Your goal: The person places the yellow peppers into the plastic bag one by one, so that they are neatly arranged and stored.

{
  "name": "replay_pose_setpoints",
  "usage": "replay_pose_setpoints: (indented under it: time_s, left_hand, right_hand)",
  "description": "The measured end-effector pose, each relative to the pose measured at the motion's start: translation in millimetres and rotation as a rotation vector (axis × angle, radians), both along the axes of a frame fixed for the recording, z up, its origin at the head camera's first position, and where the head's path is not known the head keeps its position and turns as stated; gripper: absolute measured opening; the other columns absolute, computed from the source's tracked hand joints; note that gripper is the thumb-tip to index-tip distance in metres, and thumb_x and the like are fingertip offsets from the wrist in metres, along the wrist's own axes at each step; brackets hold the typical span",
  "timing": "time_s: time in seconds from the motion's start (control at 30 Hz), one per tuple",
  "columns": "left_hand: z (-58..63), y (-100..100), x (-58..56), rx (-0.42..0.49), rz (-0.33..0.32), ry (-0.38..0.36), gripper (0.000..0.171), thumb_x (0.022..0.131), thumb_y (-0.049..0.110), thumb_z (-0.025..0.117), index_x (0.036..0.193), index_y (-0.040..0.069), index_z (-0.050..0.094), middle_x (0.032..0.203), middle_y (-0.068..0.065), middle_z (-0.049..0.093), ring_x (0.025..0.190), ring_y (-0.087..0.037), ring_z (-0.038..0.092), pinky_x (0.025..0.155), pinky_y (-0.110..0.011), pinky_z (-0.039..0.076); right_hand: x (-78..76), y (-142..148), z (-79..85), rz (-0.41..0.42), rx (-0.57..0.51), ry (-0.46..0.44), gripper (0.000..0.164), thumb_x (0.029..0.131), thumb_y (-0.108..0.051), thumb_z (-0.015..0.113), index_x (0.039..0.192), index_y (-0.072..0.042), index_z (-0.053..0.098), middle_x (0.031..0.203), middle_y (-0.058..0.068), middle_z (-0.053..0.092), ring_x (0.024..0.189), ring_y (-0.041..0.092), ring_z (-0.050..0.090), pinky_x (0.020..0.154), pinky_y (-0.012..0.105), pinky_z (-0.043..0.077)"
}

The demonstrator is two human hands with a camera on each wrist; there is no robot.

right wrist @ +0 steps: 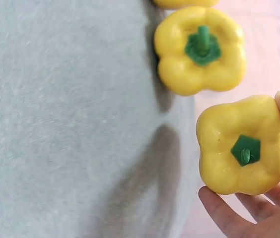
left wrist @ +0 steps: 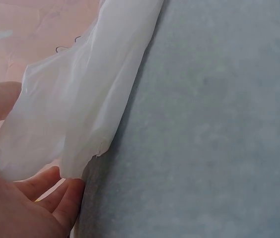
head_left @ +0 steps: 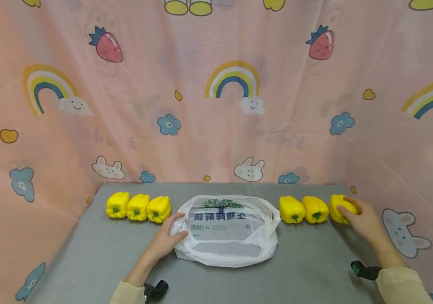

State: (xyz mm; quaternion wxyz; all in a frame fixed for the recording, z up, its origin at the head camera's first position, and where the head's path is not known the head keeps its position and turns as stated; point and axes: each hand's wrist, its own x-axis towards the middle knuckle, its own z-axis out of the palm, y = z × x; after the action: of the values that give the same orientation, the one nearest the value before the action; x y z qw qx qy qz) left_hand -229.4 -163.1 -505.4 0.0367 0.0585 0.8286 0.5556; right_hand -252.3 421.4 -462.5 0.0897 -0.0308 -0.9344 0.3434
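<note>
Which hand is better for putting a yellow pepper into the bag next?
Probably the right hand: it holds a yellow pepper, while the left hand grips the white bag at its side.

Head view: the right hand (head_left: pixel 364 221) partly covers the rightmost pepper (head_left: pixel 339 208); the small print (head_left: pixel 213 227) on the white bag (head_left: pixel 225 241) is illegible; the right edge truncates a rainbow (head_left: pixel 431 97). Left wrist view: the upper edge crops the bag, the left edge the left hand (left wrist: pixel 23 206). Right wrist view: the upper edge crops another pepper (right wrist: pixel 185 3).
</note>
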Motion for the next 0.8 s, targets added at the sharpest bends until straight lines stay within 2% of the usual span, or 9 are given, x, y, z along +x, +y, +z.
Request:
replay_pose_setpoints:
  time_s: [0.1, 0.2, 0.27, 0.33, 0.47, 0.53, 0.8]
  left_hand:
    - [0.1, 0, -0.4, -0.002, 0.001, 0.002, 0.054, 0.096, 0.02, 0.071, 0.146, 0.015, 0.05, 0.159, -0.02, 0.033, 0.147, -0.041, 0.028, 0.118, -0.066, 0.015]
    - [0.6, 0, -0.4, -0.005, -0.002, 0.005, 0.054, 0.095, 0.02, 0.071, 0.146, 0.015, 0.05, 0.159, -0.02, 0.033, 0.147, -0.041, 0.029, 0.118, -0.066, 0.015]
    - [0.9, -1, -0.3, -0.003, -0.006, 0.002, 0.055, 0.096, 0.021, 0.071, 0.146, 0.015, 0.05, 0.159, -0.02, 0.033, 0.147, -0.041, 0.029, 0.118, -0.066, 0.015]
    - [1.2, -1, -0.2, 0.0, -0.01, -0.001, 0.055, 0.096, 0.021, 0.071, 0.146, 0.015, 0.05, 0.16, -0.02, 0.032, 0.147, -0.041, 0.028, 0.118, -0.066, 0.015]
    - [1.2, -2, 0.0, 0.0, -0.014, -0.006, 0.055, 0.096, 0.022, 0.07, 0.146, 0.016, 0.049, 0.161, -0.02, 0.031, 0.147, -0.041, 0.028, 0.118, -0.067, 0.015]
    - [1.3, -2, 0.0, -0.003, -0.014, -0.005, 0.055, 0.096, 0.022, 0.07, 0.146, 0.016, 0.05, 0.161, -0.019, 0.031, 0.147, -0.041, 0.028, 0.118, -0.067, 0.015]
    - [1.5, -1, 0.1, -0.001, -0.008, -0.003, 0.054, 0.096, 0.021, 0.071, 0.146, 0.015, 0.05, 0.16, -0.02, 0.032, 0.147, -0.04, 0.029, 0.118, -0.066, 0.016]
  right_hand:
    - [1.9, -2, 5.8, 0.004, 0.015, 0.032, 0.069, 0.106, -0.042, 0.051, 0.145, 0.013, 0.041, 0.141, 0.043, 0.04, 0.115, 0.054, 0.045, 0.086, 0.064, 0.044]
    - [5.1, -6, 13.3, 0.012, 0.035, 0.068, 0.067, 0.105, -0.041, 0.054, 0.145, 0.012, 0.043, 0.139, 0.041, 0.042, 0.11, 0.05, 0.049, 0.078, 0.048, 0.049]
    - [7.6, -9, 18.6, 0.02, 0.052, 0.095, 0.065, 0.105, -0.04, 0.055, 0.144, 0.011, 0.045, 0.138, 0.041, 0.043, 0.108, 0.048, 0.05, 0.074, 0.04, 0.048]
    - [10.5, -13, 24.2, 0.026, 0.063, 0.111, 0.064, 0.105, -0.039, 0.056, 0.144, 0.01, 0.046, 0.137, 0.041, 0.042, 0.108, 0.049, 0.049, 0.072, 0.041, 0.047]
    - [15.3, -26, 35.8, 0.026, 0.076, 0.121, 0.063, 0.105, -0.039, 0.055, 0.144, 0.009, 0.047, 0.135, 0.041, 0.04, 0.109, 0.052, 0.045, 0.075, 0.058, 0.045]
    - [17.1, -33, 41.8, 0.025, 0.073, 0.126, 0.063, 0.104, -0.04, 0.055, 0.144, 0.008, 0.047, 0.136, 0.041, 0.038, 0.11, 0.053, 0.044, 0.077, 0.062, 0.044]
    - [23.7, -58, 56.4, 0.049, 0.055, 0.19, 0.059, 0.104, -0.036, 0.058, 0.142, 0.009, 0.05, 0.131, 0.036, 0.042, 0.105, 0.045, 0.045, 0.076, 0.046, 0.045]
